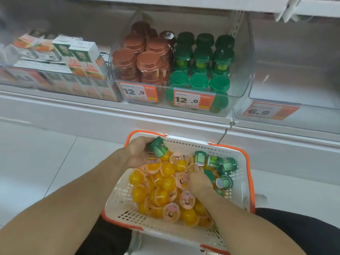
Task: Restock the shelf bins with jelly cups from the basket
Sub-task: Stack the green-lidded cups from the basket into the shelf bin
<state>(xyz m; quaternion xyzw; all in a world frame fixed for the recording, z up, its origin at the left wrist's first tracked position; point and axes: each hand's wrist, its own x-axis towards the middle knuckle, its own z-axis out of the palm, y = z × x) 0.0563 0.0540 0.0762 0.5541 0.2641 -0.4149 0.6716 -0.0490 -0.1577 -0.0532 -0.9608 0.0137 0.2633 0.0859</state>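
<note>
**Green jelly cup held over basket, other hand down in the pile**

A white basket (pixel 237 183) with orange rim and handles is seen below the shelf, resting between the person's knees. It is filled with yellow jelly cups (pixel 162 188) across its left and middle; a cluster of green-lidded jelly cups (pixel 223 167) lies at the basket's far right corner. The left hand (pixel 138 153) is raised over the basket's far left corner, fingers curled and clamped on one green jelly cup (pixel 158 146), held tilted. The right hand (pixel 199 179) is pressed into the pile at the basket's right side, just beside the green cluster; fingers are pointed down among the cups, and whether anything is pinched cannot be told. Above the basket a clear shelf bin (pixel 244 85) is stocked with brown-lidded cups (pixel 137 61) on its left and green-lidded cups (pixel 204 57) on its right. Juice cartons (pixel 82 56) are seen in the bin left of it. Orange price tags (pixel 194 100) are fixed on the bin fronts
</note>
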